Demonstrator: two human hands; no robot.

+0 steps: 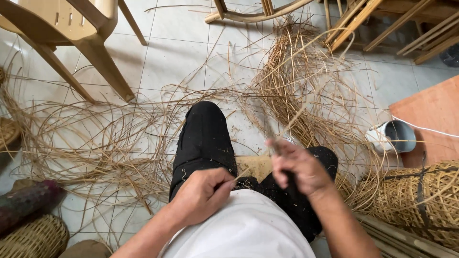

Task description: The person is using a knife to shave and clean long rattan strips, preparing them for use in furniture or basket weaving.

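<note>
My left hand (203,193) pinches the near end of a thin cane strip (295,114) just above my lap. My right hand (299,165) is closed around a dark, blurred tool handle and touches the same strip, which runs up and away toward the heap of loose strips (291,81). My knee in black trousers (204,138) lies between the two hands, with a flat wooden piece (256,166) beside it. The tool's blade is too blurred to make out.
Loose cane strips (91,143) cover the tiled floor. A beige plastic chair (71,33) stands far left, wooden frames (382,24) far right. Woven baskets (416,196) sit at right and lower left (33,239). A white cup (394,136) lies by an orange board (430,114).
</note>
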